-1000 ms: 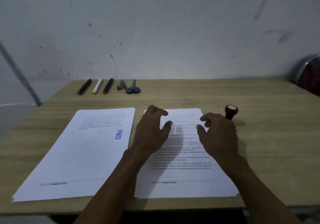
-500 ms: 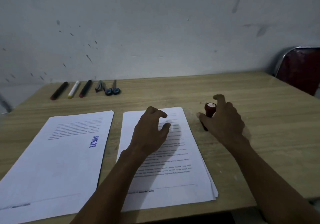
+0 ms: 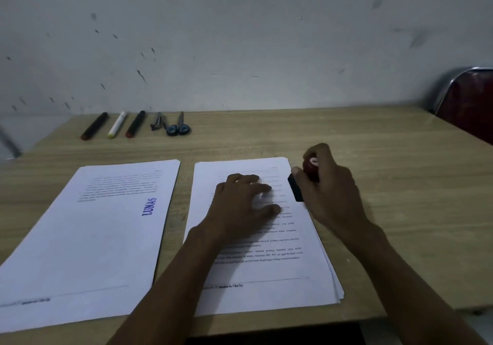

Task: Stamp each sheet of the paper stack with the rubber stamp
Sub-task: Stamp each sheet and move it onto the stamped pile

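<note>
Wooden desk (image 3: pixel 373 136) under a scuffed wall: right hand (image 3: pixel 330 187) fingers curl round the rubber stamp (image 3: pixel 306 178) at the unstamped paper stack's (image 3: pixel 266 264) upper right edge. Left hand (image 3: pixel 240 206) fingers spread, pressing that stack flat; lower the stamp squarely, matching the "LUNAS" mark on the stamped pile (image 3: pixel 88 238) left of the stack.

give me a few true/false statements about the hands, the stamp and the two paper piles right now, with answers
1. The right hand grips the rubber stamp. True.
2. The left hand lies on the left pile. False: it rests with spread fingers on the right pile; the left pile is untouched.
3. The top sheet of the left pile shows a blue LUNAS mark. True.
4. The visible part of the right pile's top sheet already shows a blue stamp mark. False: only printed text shows there.
5. The scissors lie on the right pile. False: they lie at the far edge of the table, beside three markers.
</note>
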A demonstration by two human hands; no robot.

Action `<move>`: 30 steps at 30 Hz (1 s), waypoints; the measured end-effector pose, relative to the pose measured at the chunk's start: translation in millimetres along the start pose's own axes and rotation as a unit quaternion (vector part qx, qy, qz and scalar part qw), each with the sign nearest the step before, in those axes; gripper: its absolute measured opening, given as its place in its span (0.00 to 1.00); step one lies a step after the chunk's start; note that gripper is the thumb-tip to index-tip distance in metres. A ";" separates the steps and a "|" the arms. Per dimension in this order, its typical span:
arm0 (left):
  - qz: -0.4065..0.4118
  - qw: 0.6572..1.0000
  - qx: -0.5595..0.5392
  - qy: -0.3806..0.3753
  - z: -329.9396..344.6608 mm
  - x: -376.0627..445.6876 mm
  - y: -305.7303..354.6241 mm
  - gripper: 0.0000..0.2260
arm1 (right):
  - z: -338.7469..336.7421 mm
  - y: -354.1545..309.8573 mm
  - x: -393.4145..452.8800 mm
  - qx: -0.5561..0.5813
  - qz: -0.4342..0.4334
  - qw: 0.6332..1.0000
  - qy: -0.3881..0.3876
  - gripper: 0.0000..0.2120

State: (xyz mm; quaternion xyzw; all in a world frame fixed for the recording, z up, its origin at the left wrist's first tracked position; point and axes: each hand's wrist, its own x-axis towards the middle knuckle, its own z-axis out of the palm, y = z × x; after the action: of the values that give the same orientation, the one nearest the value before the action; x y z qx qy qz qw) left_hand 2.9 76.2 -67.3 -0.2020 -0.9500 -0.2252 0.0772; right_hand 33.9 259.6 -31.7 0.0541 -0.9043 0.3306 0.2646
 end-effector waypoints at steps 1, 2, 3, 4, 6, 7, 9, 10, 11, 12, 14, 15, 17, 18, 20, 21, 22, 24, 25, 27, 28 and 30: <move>-0.002 1.000 0.002 0.000 2.2 -1.3 -0.3 0.25 | 2.3 -1.4 -2.7 0.001 -0.012 1.000 -0.003 0.08; -0.001 1.000 0.005 0.004 4.2 -2.1 -0.1 0.25 | 4.4 -1.8 -5.0 -0.006 -0.022 1.000 -0.005 0.08; 0.000 1.000 0.009 0.009 5.9 -3.1 0.2 0.24 | 6.8 -2.1 -7.0 -0.017 -0.031 0.999 -0.009 0.07; 0.000 1.000 0.010 0.013 7.4 -4.3 0.4 0.23 | 9.6 -2.5 -9.0 -0.031 -0.037 0.999 -0.014 0.07; 0.001 1.000 0.009 0.019 9.8 -5.5 1.9 0.20 | 12.3 -2.1 -12.0 -0.054 -0.035 0.998 -0.017 0.07; 0.002 1.000 0.010 0.021 10.5 -6.1 1.8 0.18 | 13.3 -2.0 -12.9 -0.065 -0.032 0.997 -0.018 0.07; 0.000 1.000 0.010 0.021 10.7 -6.6 0.0 0.17 | 15.3 -2.2 -13.2 -0.084 -0.026 0.996 -0.022 0.07; -0.001 1.000 0.010 0.019 10.7 -6.9 -0.7 0.17 | 15.9 -2.3 -13.4 -0.090 -0.023 0.995 -0.024 0.07; -0.003 1.000 0.010 0.016 10.6 -7.1 -1.3 0.17 | 16.6 -2.4 -13.8 -0.094 -0.018 0.995 -0.027 0.07; -0.003 1.000 0.012 0.013 10.6 -7.0 -1.6 0.17 | 17.1 -2.3 -14.3 -0.096 -0.013 0.995 -0.030 0.07; -0.001 1.000 0.016 0.013 11.1 -7.4 -1.8 0.17 | 18.2 -2.3 -15.0 -0.100 -0.005 0.994 -0.035 0.07; 0.000 1.000 0.016 0.014 11.3 -7.6 -1.8 0.17 | 18.5 -2.3 -15.1 -0.103 -0.003 0.994 -0.036 0.07; -0.001 1.000 0.016 0.014 11.0 -7.2 -1.8 0.18 | 18.4 -3.0 -14.1 -0.114 -0.001 0.993 -0.043 0.07; -0.001 1.000 0.016 0.013 10.9 -7.3 -2.0 0.18 | 18.6 -3.4 -13.6 -0.121 0.001 0.992 -0.047 0.07; -0.001 1.000 0.019 0.012 10.7 -7.3 -2.0 0.18 | 19.4 -4.6 -12.5 -0.138 0.006 0.989 -0.048 0.07; 0.000 1.000 0.020 0.012 10.6 -7.4 -1.9 0.18 | 19.8 -5.4 -12.1 -0.149 0.009 0.988 -0.047 0.07; 0.000 1.000 0.021 0.013 10.4 -7.4 -1.6 0.18 | 20.1 -6.2 -11.6 -0.162 0.014 0.986 -0.047 0.08; 0.000 1.000 0.023 0.015 10.5 -7.9 -0.7 0.18 | 20.3 -7.9 -10.1 -0.185 0.023 0.981 -0.057 0.10; 0.001 1.000 0.025 0.016 10.4 -8.2 -0.2 0.17 | 20.0 -8.9 -9.0 -0.192 0.027 0.979 -0.062 0.10; 0.001 0.999 0.028 0.016 10.2 -8.5 0.4 0.17 | 19.7 -11.0 -7.4 -0.203 0.034 0.977 -0.062 0.13; 0.002 1.000 0.028 0.015 10.2 -8.6 0.4 0.18 | 20.6 -11.8 -6.9 -0.210 0.038 0.975 -0.057 0.14; 0.001 1.000 0.027 0.012 10.6 -8.2 -0.3 0.18 | 23.7 -12.4 -7.9 -0.226 0.042 0.972 -0.041 0.16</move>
State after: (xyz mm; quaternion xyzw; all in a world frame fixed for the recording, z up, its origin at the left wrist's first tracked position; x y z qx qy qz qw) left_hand 9.7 77.9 -78.8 -0.1986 -0.9545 -0.2015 0.0940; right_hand 33.5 234.5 -43.9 -0.0316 -0.9670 0.1261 0.2190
